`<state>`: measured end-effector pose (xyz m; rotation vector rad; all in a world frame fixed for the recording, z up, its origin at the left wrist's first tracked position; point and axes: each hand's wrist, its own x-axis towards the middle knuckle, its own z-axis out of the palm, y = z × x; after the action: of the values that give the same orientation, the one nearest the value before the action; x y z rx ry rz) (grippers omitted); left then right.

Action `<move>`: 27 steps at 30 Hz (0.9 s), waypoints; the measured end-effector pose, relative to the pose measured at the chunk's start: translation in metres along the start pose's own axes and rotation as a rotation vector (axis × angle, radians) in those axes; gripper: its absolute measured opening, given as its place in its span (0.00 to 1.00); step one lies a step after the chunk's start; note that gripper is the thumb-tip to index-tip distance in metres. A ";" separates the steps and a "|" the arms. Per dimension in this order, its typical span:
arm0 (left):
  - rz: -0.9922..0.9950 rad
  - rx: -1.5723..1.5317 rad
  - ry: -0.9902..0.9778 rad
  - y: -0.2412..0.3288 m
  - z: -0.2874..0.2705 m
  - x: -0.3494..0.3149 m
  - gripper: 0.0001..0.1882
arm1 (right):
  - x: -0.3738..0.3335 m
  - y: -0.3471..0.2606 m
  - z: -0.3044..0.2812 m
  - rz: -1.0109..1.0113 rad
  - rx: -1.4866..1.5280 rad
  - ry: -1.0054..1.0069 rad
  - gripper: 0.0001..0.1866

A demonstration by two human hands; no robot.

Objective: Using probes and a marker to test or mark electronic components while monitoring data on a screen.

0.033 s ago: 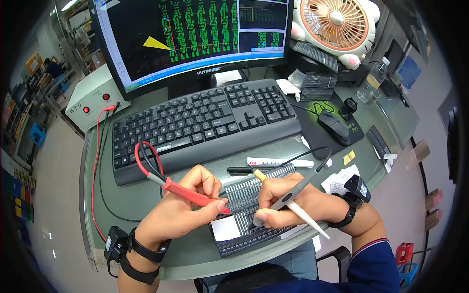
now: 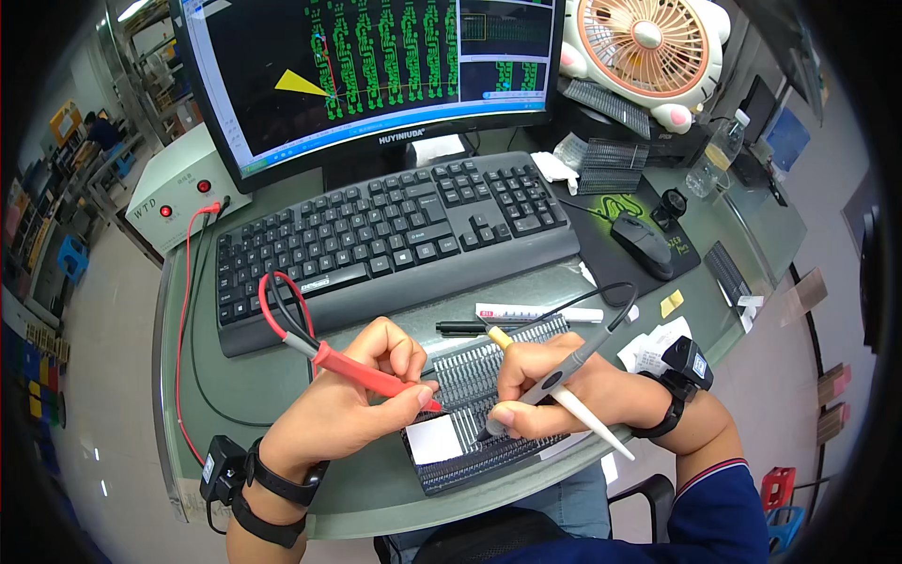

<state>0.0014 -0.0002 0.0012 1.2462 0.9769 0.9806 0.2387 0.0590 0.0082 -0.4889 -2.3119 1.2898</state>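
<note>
My left hand is closed round a red test probe, its tip pointing down at a dark circuit board panel. In my right hand is a grey test probe, its dark tip low over the same panel. A slim white stick tool with a yellow section near its thin end also passes through the right hand's fingers. The panel carries rows of small light parts, and a blank white label lies on it between the hands. Whether the probe tips touch the board I cannot tell.
Behind my hands stand a black keyboard and a monitor showing a green board layout. A white box with red and black leads is at left. At right are a mouse, crumpled paper, a bottle and a fan.
</note>
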 end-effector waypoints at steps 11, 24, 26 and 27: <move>-0.023 0.057 -0.038 0.001 -0.004 0.000 0.16 | 0.002 -0.001 0.000 -0.014 -0.018 -0.006 0.10; -0.031 0.024 -0.036 0.001 -0.003 0.000 0.16 | 0.000 -0.001 0.000 0.053 0.095 -0.043 0.09; -0.022 0.043 -0.044 0.001 -0.003 0.000 0.16 | 0.001 0.000 0.000 0.014 0.079 -0.046 0.09; -0.021 0.043 -0.042 0.001 -0.003 0.000 0.16 | 0.001 0.000 0.000 0.013 0.079 -0.047 0.09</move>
<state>-0.0015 0.0008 0.0019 1.2848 0.9804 0.9175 0.2377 0.0590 0.0084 -0.4528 -2.2895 1.4069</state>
